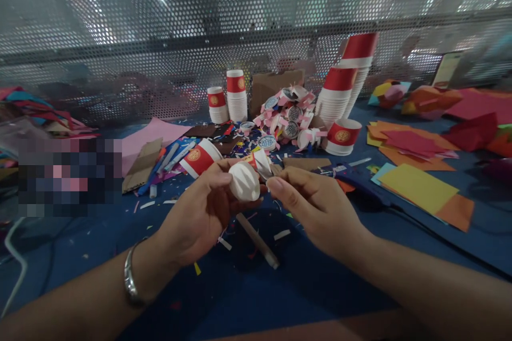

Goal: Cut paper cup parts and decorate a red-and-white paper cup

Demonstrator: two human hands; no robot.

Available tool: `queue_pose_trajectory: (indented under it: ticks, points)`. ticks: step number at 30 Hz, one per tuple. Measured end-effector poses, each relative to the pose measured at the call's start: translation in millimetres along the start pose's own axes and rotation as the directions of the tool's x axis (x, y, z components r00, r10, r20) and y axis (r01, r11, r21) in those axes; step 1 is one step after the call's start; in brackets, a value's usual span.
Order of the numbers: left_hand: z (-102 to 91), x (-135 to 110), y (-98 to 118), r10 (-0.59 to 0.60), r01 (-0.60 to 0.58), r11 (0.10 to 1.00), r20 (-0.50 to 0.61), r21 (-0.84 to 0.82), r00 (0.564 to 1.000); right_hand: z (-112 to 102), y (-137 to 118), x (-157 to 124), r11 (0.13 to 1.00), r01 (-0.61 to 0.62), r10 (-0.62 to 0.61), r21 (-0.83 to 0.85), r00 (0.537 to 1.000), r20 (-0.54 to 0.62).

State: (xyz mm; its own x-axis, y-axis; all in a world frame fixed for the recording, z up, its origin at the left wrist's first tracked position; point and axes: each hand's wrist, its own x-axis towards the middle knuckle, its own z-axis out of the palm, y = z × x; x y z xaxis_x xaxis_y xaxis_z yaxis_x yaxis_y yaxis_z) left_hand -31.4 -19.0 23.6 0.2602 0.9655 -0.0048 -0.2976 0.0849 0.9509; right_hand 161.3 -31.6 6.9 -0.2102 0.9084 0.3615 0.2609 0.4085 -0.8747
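My left hand (198,213) is closed around a paper cup (245,181) that has been cut into strips, its white base turned toward me. A silver bracelet circles that wrist. My right hand (312,205) pinches one of the cup's red and white strips (262,162) between thumb and fingers. Both hands hover just above the blue table (256,293). A glue stick (258,240) lies on the table right under the hands.
Stacks of red and white cups (237,95), a tall leaning stack (348,82) and a pile of finished cup flowers (290,114) stand behind. Coloured paper sheets (418,186) lie right, a glue gun (356,178) beside them. Cardboard and pens lie left. A perforated metal screen (160,37) backs the table.
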Motion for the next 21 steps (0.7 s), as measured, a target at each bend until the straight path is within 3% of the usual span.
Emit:
queue_pose_trajectory:
  ticks: [6,14,21]
  points:
    - [0.4,-1.0,-0.1,-0.055,0.052,0.994,-0.028,-0.098,0.998,-3.0,-0.9,-0.9,0.993,0.025,-0.023,-0.117,1.0,0.022]
    - [3.3,-6.8,2.6,-0.104,0.115,0.988,0.108,-0.104,0.989,-3.2,-0.3,-0.4,0.991,0.043,-0.038,-0.131,0.999,0.034]
    - [5.7,-9.7,4.3,-0.16,0.214,0.945,0.22,-0.248,0.962,-3.5,1.8,-1.9,0.978,0.059,-0.05,-0.2,0.997,0.051]
